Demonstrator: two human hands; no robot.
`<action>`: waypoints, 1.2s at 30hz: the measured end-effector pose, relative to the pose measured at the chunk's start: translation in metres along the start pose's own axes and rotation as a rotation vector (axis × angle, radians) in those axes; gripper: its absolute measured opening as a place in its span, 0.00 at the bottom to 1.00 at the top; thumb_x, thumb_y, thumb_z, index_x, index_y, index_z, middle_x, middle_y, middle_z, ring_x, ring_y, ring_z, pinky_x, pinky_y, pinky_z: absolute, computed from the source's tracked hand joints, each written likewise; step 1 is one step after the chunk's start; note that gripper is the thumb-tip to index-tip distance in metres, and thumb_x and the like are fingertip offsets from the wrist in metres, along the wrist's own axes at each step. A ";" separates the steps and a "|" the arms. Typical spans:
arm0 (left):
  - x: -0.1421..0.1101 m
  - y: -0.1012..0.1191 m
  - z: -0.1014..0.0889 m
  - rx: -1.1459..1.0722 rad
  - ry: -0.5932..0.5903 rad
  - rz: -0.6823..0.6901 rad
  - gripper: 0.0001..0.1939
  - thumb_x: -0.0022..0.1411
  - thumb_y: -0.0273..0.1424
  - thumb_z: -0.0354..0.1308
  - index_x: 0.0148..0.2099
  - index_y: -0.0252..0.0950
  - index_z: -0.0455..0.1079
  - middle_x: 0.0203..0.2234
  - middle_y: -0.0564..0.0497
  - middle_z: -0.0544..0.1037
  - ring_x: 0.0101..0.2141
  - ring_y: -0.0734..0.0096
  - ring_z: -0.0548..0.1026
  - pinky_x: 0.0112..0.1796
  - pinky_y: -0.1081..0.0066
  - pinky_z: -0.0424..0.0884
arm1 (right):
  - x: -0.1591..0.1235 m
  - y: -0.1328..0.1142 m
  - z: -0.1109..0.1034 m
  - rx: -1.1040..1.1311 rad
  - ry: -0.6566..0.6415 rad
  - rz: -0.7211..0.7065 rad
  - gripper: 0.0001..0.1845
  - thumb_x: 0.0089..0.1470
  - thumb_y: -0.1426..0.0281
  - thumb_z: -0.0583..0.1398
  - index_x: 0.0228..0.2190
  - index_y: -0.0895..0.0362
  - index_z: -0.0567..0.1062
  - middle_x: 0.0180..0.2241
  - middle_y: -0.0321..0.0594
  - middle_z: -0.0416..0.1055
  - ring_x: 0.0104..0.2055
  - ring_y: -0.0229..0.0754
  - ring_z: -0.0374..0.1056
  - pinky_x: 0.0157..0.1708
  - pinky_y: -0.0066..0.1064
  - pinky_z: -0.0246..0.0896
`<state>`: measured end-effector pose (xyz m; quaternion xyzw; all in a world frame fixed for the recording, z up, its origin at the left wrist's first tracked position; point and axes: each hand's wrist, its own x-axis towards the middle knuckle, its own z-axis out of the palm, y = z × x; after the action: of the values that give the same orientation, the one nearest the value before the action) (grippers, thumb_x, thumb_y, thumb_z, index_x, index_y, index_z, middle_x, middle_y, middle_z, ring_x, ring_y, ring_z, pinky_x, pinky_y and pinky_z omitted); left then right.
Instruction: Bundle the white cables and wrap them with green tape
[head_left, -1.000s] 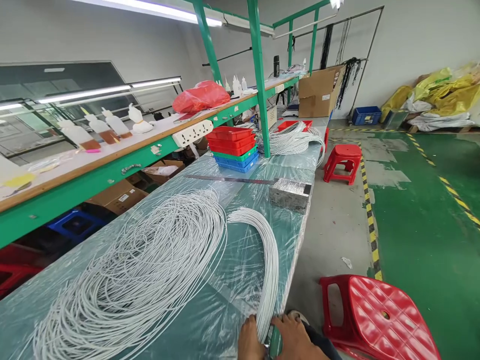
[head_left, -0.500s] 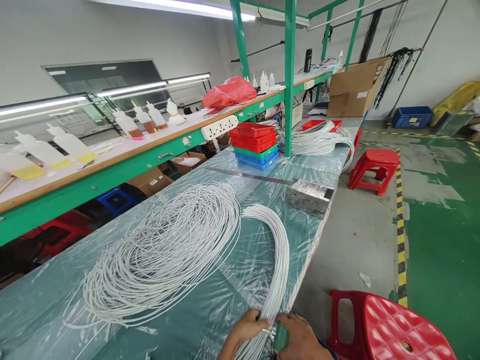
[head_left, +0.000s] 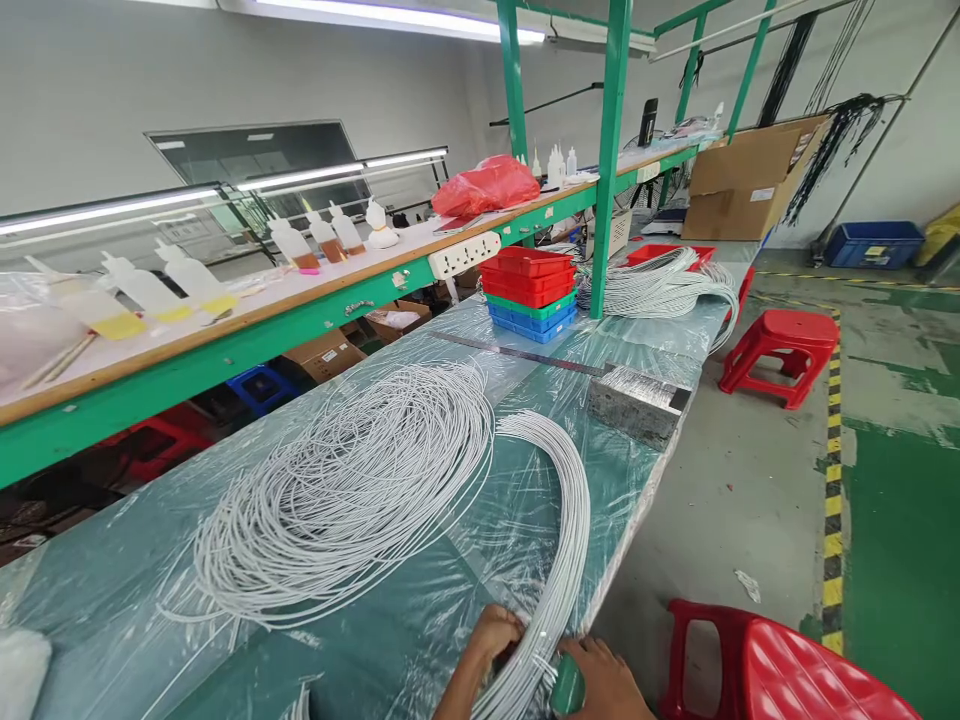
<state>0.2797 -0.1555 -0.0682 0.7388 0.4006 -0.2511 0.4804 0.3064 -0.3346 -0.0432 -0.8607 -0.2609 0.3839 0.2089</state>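
Head view: see a fat, bent bundle of white wires [head_left: 576, 520] close to the right edge of the table [head_left: 375, 645], curving from the middle down to the near end. On the bundle's left side, find the left hand [head_left: 495, 632] with bent fingers against the wires; cannot tell how tight, with fingertips hidden. On the other side, find the right hand [head_left: 611, 685] with its thumb at a green thing [head_left: 568, 687]; cannot tell whether pinching or just touching. Left of the bundle, see a big messy coil [head_left: 352, 490] over the table's middle. Farther up by the right edge, see a gray block [head_left: 636, 410]. With a loose hold, might let the wires fan out and lose their neat shape. With a hard tug, might catch on loops of the coil and tangle. With a push to the right, might slip off the edge, being so near it. With a big swing, might bump the block.
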 end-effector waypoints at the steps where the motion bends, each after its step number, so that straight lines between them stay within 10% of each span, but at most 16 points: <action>1: 0.000 0.000 0.001 0.005 0.035 0.021 0.14 0.50 0.16 0.53 0.17 0.33 0.60 0.11 0.62 0.60 0.16 0.79 0.59 0.22 0.75 0.56 | 0.000 0.000 -0.001 -0.006 -0.002 0.004 0.40 0.31 0.67 0.63 0.51 0.55 0.65 0.51 0.52 0.63 0.54 0.61 0.55 0.50 0.49 0.51; 14: -0.002 0.020 0.003 0.020 0.425 0.433 0.10 0.56 0.22 0.40 0.25 0.39 0.54 0.23 0.53 0.63 0.29 0.67 0.65 0.34 0.69 0.59 | -0.002 -0.011 -0.026 -0.059 0.155 0.036 0.38 0.32 0.65 0.60 0.50 0.57 0.66 0.47 0.52 0.67 0.51 0.57 0.60 0.47 0.46 0.53; 36: 0.023 0.016 0.023 -0.029 0.206 0.452 0.15 0.36 0.13 0.42 0.18 0.34 0.64 0.14 0.56 0.66 0.21 0.74 0.65 0.26 0.74 0.57 | 0.005 -0.004 -0.002 -0.039 0.258 0.070 0.32 0.36 0.69 0.57 0.47 0.62 0.64 0.42 0.51 0.71 0.46 0.53 0.64 0.46 0.42 0.54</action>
<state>0.3056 -0.1722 -0.0870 0.8244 0.2755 -0.0547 0.4913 0.3099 -0.3291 -0.0424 -0.9154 -0.2093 0.2720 0.2103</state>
